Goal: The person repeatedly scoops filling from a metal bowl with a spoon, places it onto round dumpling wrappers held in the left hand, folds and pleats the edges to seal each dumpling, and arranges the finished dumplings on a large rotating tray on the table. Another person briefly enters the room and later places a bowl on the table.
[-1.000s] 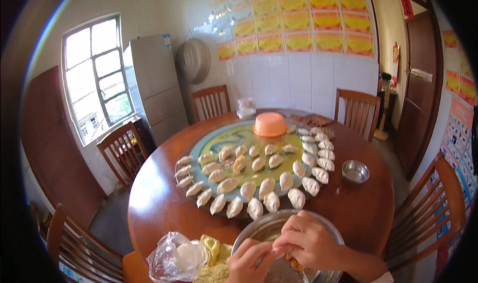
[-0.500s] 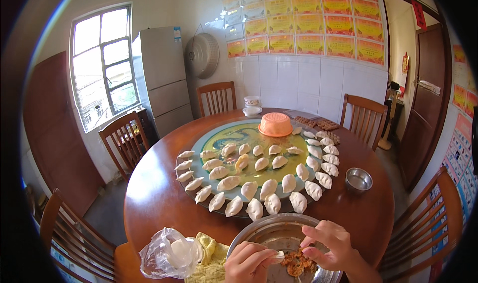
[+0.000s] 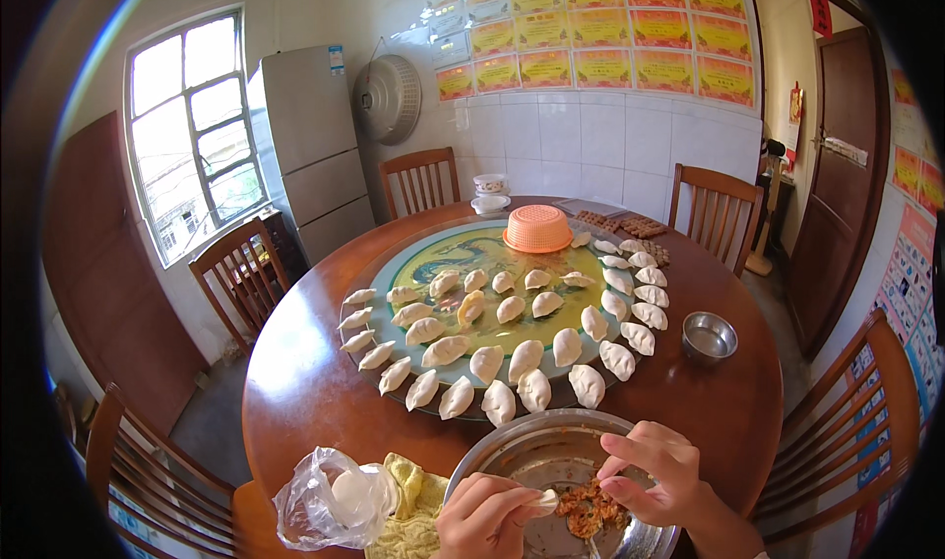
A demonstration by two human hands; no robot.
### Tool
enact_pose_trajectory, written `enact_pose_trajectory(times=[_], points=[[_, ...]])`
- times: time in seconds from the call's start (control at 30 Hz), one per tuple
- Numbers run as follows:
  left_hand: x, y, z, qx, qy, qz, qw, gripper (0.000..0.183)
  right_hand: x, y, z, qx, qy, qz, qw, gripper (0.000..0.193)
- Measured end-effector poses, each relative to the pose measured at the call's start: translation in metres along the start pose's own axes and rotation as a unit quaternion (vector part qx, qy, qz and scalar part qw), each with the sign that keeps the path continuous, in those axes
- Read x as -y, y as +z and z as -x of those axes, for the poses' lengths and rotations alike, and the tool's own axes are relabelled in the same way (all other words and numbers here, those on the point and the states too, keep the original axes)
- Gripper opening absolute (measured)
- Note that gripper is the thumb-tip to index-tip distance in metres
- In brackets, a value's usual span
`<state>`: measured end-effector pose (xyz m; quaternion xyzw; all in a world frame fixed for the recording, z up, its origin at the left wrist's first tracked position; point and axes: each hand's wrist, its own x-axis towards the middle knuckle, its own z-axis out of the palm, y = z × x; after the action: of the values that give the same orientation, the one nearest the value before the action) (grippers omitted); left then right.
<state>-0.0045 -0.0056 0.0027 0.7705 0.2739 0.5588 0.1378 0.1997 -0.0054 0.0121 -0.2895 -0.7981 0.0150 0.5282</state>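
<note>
dumpling (image 3: 542,502), one, in left hand (image 3: 486,516)

Left fingers (image 3: 489,501) around white dough (image 3: 544,502) — right fingers (image 3: 633,448) apart — above a metal bowl (image 3: 504,461).

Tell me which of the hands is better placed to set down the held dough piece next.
Left, most likely: the left hand pinches the dough piece, while the right hand appears empty and open, over the right side of the large metal bowl.
</note>
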Motion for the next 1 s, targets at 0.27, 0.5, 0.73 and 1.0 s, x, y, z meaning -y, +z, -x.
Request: enact_pose_trajectory(times=[0.27,0.5,0.73,1.0], points=[[0.0009,0.0001,0.0002,-0.002,0.005,0.004,1.0,0.016,0.0003,0.0008,0.0009,-0.007,0.006,0.0,1.0,0.04],[-0.0003,-0.0005,-0.0006,-0.001,0.011,0.0,1.0,0.015,0.0006,0.0013,0.001,-0.002,0.017,-0.002,1.0,0.041],[0.0007,0.0002,-0.0007,0.003,0.014,0.0,1.0,0.014,0.001,0.0009,0.0006,-0.005,0.009,0.003,1.0,0.041],[0.0008,0.0001,-0.0003,0.006,0.018,-0.005,1.0,0.015,-0.0002,0.0016,0.002,-0.006,0.019,0.001,1.0,0.041]])
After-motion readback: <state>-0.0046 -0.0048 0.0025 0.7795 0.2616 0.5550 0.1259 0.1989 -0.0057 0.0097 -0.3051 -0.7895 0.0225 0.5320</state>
